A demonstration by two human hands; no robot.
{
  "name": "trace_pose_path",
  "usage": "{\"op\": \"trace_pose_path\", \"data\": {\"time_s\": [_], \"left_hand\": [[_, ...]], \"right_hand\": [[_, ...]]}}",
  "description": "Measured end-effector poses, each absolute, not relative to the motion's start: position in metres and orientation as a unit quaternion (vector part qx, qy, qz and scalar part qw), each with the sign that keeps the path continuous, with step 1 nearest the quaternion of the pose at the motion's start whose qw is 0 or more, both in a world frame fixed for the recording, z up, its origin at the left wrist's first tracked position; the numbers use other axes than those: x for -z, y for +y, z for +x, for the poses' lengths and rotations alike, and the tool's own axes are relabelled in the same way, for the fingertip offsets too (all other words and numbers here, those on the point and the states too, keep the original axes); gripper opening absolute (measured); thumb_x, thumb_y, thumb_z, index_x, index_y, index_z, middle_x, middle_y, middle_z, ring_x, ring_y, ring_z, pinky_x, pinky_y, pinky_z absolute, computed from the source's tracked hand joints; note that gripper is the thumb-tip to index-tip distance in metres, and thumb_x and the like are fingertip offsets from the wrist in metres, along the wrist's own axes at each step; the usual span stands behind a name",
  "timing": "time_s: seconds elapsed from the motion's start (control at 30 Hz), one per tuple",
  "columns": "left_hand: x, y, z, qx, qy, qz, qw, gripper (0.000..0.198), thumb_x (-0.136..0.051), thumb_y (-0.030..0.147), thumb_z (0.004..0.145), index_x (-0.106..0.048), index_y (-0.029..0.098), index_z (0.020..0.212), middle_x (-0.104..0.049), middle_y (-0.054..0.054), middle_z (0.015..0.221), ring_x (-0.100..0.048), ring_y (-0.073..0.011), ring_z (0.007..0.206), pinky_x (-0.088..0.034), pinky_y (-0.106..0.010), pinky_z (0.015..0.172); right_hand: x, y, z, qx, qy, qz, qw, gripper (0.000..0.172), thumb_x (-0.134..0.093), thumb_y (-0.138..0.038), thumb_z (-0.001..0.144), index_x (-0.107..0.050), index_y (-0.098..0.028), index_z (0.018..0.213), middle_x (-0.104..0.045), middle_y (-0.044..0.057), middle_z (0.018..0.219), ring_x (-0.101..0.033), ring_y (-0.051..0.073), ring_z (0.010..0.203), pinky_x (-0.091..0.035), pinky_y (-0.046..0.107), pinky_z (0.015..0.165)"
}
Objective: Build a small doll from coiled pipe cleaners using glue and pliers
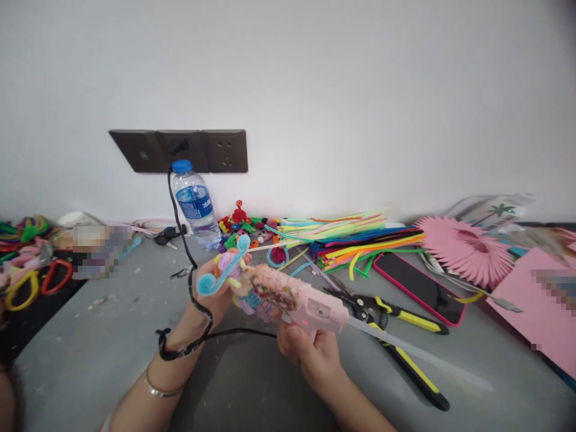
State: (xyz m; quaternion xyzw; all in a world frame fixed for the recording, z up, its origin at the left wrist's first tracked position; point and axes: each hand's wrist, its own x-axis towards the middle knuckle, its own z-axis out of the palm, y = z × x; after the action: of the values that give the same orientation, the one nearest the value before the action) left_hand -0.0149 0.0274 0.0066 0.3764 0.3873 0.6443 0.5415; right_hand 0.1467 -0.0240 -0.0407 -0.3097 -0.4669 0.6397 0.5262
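My right hand is wrapped round the handle of a pink glue gun, which has a red light on its side and a long translucent glue stick out of its back. The gun's nozzle end, pointing left, is at a pastel pipe-cleaner piece with light blue curls. My left hand holds that piece from the left, its fingers partly hidden behind it. A black cord hangs across in front of my left wrist.
Behind the hands are a water bottle, keys and colourful pipe cleaners. Yellow-black pliers, a phone and pink paper lie right. Scissors lie left, and a wall socket is behind.
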Motion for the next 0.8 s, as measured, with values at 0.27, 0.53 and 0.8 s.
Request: {"op": "trace_pose_path", "data": {"time_s": [0.27,0.53,0.8], "left_hand": [[-0.005,0.031,-0.016,-0.659,0.355,0.411,0.52,0.033,-0.086,0.053,0.047,-0.076,0.03,0.068,-0.068,-0.002,0.069,-0.063,-0.0218,0.071,-0.053,-0.032,0.063],[-0.006,0.032,-0.016,-0.658,0.363,0.374,0.543,0.038,-0.087,0.049,0.047,-0.073,0.019,0.066,-0.065,-0.003,0.07,-0.059,-0.0173,0.069,-0.049,-0.026,0.06],[-0.005,0.033,-0.016,-0.657,0.373,0.387,0.528,0.033,-0.08,0.054,0.056,-0.073,0.023,0.063,-0.064,-0.003,0.069,-0.059,-0.0192,0.07,-0.048,-0.029,0.06]], "right_hand": [[0.047,-0.026,0.148,-0.633,-0.482,-0.29,0.532,0.045,-0.06,-0.06,0.084,-0.066,-0.016,0.091,-0.034,-0.007,0.05,-0.026,0.006,0.04,-0.024,0.02,0.037],[0.053,-0.029,0.151,-0.631,-0.498,-0.282,0.523,0.039,-0.06,-0.055,0.087,-0.065,-0.017,0.087,-0.034,-0.006,0.053,-0.028,0.007,0.042,-0.024,0.02,0.038],[0.054,-0.027,0.15,-0.629,-0.493,-0.28,0.532,0.037,-0.059,-0.054,0.087,-0.064,-0.017,0.088,-0.035,-0.006,0.052,-0.028,0.007,0.043,-0.024,0.021,0.039]]}}
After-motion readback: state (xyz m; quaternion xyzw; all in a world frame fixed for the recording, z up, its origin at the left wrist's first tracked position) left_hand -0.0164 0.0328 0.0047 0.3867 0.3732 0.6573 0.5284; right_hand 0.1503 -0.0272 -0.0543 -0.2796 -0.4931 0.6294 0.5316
